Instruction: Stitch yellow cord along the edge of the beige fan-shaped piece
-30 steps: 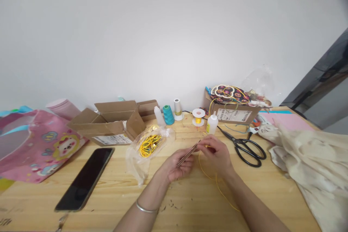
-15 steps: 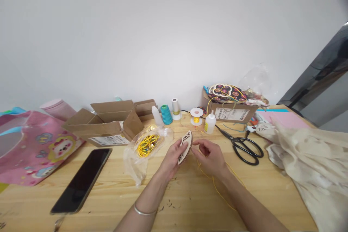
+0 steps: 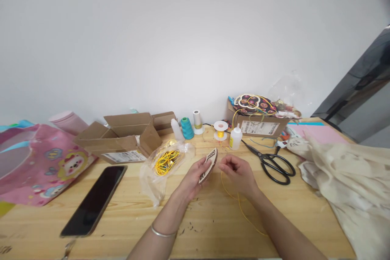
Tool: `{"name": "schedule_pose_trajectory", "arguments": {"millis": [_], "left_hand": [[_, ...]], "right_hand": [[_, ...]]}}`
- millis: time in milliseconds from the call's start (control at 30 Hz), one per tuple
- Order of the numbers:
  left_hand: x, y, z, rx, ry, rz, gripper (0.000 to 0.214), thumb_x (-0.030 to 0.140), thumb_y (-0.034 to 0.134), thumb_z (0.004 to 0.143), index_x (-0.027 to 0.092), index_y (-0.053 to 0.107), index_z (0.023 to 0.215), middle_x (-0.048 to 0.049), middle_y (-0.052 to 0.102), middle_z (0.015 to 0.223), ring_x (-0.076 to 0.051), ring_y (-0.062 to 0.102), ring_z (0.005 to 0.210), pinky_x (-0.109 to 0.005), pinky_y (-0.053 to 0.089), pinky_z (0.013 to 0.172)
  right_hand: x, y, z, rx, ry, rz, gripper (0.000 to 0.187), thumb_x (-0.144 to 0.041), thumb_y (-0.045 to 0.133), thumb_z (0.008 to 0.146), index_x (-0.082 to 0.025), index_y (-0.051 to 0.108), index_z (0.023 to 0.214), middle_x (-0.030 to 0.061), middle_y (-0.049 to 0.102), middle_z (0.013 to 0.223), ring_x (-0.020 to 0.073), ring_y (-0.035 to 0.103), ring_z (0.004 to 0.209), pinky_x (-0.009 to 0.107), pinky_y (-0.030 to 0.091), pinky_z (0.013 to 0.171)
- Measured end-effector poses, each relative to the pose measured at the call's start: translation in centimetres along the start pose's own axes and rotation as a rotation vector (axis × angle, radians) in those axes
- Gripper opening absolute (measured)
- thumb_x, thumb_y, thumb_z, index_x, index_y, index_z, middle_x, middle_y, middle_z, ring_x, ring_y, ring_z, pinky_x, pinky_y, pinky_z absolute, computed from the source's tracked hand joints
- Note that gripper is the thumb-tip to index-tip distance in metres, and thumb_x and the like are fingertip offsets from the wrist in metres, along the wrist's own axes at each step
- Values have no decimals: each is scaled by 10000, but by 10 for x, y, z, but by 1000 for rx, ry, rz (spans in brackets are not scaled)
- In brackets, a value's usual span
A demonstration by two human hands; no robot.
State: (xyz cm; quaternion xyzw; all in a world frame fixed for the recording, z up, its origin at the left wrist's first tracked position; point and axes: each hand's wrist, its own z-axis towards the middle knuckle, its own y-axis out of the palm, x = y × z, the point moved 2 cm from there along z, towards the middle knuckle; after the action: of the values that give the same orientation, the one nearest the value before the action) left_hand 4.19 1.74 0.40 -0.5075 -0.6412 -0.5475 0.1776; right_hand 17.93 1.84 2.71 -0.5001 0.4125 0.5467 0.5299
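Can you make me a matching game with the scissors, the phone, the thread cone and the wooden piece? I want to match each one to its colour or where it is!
1 scissors
2 phone
3 thread cone
4 wooden piece

A held in the left hand
B teal
C black handles
D lying flat, dark screen up

Pairs: 1-C, 2-D, 3-B, 4-A

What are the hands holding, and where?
The left hand grips a flat cut-out wooden piece by its lower edge; right hand seems to pinch yellow cord.
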Motion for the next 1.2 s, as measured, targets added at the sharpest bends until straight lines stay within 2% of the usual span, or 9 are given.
{"name": "schedule_pose_trajectory", "arguments": {"millis": [200, 267, 400, 500, 667, 867, 1033, 1133, 1200], "left_hand": [[4, -4, 2, -91, -34, -172, 299, 282, 552, 715, 138, 537, 977, 86, 226, 462, -13, 197, 355, -131, 134, 340], [4, -7, 3, -118, -66, -236, 293, 269, 525, 735, 134, 528, 994, 84, 216, 473, -12, 204, 356, -115, 143, 336], [3, -12, 5, -163, -131, -376, 293, 253, 489, 762, 120, 508, 1022, 74, 258, 501, -8, 246, 366, -96, 174, 327], [2, -13, 6, -182, -157, -477, 299, 262, 474, 776, 119, 490, 1038, 67, 299, 521, -5, 278, 374, -83, 183, 313], [0, -13, 4, -213, -216, -617, 340, 252, 432, 802, 118, 430, 1114, 29, 439, 609, -2, 340, 404, -57, 201, 291], [-8, -8, 2, -269, -321, -732, 415, 236, 432, 802, 99, 359, 1187, 17, 499, 614, -16, 379, 416, -72, 267, 305], [-11, -5, 4, -229, -298, -711, 411, 242, 464, 787, 111, 394, 1171, 35, 520, 596, -26, 440, 455, -168, 441, 538], [-12, -4, 5, -167, -206, -651, 378, 262, 474, 780, 113, 450, 1126, 30, 538, 591, -59, 506, 542, -281, 440, 736], [-12, -5, 6, -141, -152, -606, 357, 280, 494, 765, 123, 491, 1086, 13, 554, 606, -99, 542, 642, -300, 421, 758]], "right_hand": [[-3, -16, 0, -11, -46, 338, 374, -437, 485, 705, -179, 327, 485, -66, 253, 457, 47, 214, 394, 184, 188, 362], [0, -18, 3, -11, -18, 322, 436, -467, 409, 747, -182, 278, 443, -63, 232, 436, 50, 212, 383, 191, 183, 357], [9, -14, 9, -6, 64, 70, 368, -463, 416, 745, -153, 477, 557, -55, 313, 429, 58, 275, 395, 190, 219, 374], [10, -9, 10, -31, 87, 32, 299, -431, 513, 683, -139, 535, 624, -44, 394, 456, 62, 337, 416, 188, 260, 391], [8, -9, 5, 95, 112, 156, 246, -382, 579, 646, -136, 574, 639, -28, 479, 525, 36, 306, 385, 181, 215, 358], [17, -4, 4, 219, 196, 383, 244, -381, 581, 662, -146, 532, 619, -60, 399, 487, 12, 199, 356, 180, 137, 348], [15, 1, 3, 165, 213, 537, 190, -333, 599, 665, -150, 583, 716, -25, 479, 583, 45, 381, 462, 172, 256, 408], [14, 7, 0, 83, 191, 626, 167, -318, 567, 701, -152, 580, 690, -9, 503, 601, 75, 449, 542, 197, 341, 508], [15, 13, -2, -33, 162, 645, 192, -318, 525, 734, -150, 564, 649, -2, 507, 591, 87, 459, 556, 219, 356, 548]]}}
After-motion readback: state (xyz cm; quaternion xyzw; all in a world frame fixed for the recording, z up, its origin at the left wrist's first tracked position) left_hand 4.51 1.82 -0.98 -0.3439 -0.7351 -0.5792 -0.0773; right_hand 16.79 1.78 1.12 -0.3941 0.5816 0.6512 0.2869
